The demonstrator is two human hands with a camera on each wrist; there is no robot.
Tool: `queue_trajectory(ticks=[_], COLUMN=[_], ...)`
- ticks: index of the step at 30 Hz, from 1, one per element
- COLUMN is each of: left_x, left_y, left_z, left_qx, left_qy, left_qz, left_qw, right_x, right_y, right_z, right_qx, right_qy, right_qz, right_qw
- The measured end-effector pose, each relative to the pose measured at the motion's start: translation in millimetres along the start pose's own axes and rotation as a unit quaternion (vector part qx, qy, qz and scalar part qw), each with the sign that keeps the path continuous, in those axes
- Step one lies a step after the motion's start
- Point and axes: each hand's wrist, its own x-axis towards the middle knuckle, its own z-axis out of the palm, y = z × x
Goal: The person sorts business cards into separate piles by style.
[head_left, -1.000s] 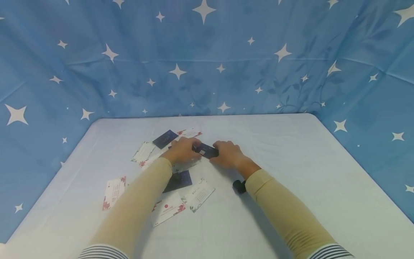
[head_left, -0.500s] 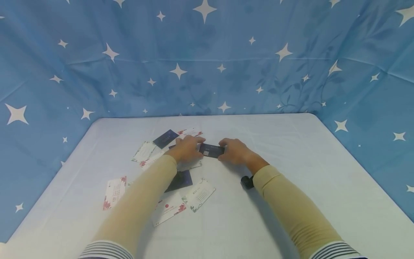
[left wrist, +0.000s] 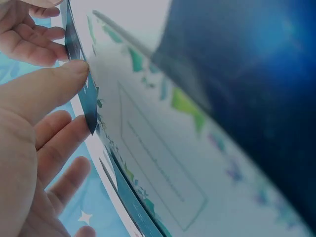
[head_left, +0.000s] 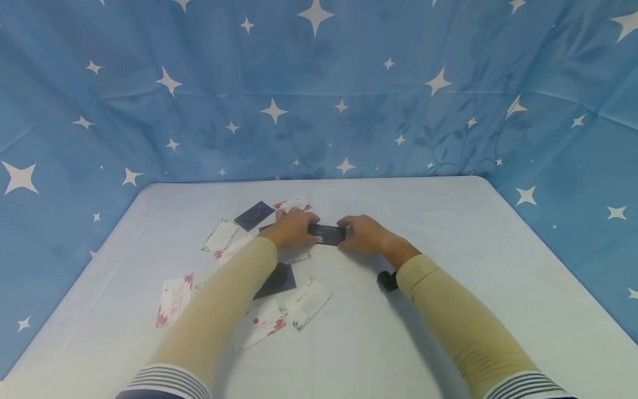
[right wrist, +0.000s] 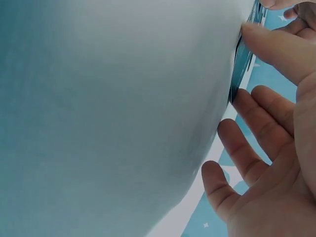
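A dark business card (head_left: 329, 235) with a small QR code lies level between my two hands, close over the white table (head_left: 448, 310). My left hand (head_left: 293, 230) pinches its left end between thumb and finger; the left wrist view shows the dark card (left wrist: 89, 107) edge-on there. At the other end my right hand (head_left: 366, 235) pinches the card, and its lower fingers spread loosely in the right wrist view. Left of the hands lie scattered cards: a navy card (head_left: 255, 215), a green-leaf white card (head_left: 307, 302) and a red-flower white card (head_left: 259, 327), among several others.
A red-edged white card (head_left: 174, 299) lies apart at the left. My left forearm covers part of the scattered cards. A black wrist device (head_left: 387, 281) sits under my right sleeve. Blue star-patterned cloth (head_left: 319, 100) hangs behind and beside the table.
Both hands have shifted right with the dark card, and the card has turned from slanted to nearly level. Over the last half second they hardly moved. The scattered cards stay put.
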Motion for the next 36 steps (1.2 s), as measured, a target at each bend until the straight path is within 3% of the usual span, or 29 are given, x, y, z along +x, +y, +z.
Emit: queue_trajectory(ticks=[5,11,17,24,36], left_x=[0.4,3.8,13.0,23.5,49.3], left_y=[-0.8,-3.1,-5.0,-3.8,-12.5], left_z=[0.8,1.1,1.0,-2.3,2.7], left_qx=[0.017,0.007,-0.005,-0.021,-0.038], left_qy=[0.009,0.008,0.028,0.047,0.027], left_qz=[0.013,0.016,0.024,0.006,-0.024], left_qw=[0.9997,0.9998,0.9993,0.9987,0.9986], right_x=[2,5,10,20,43], right_y=[3,9,14,15,21], right_z=[0,-2,-7,-15,-24], right_qx=[-0.008,-0.024,-0.022,-0.015,-0.008], right_qy=[0.005,0.002,0.017,0.016,0.007], right_qz=[-0.006,-0.024,-0.032,-0.021,0.000], right_qw=[1.000,0.999,0.999,1.000,1.000])
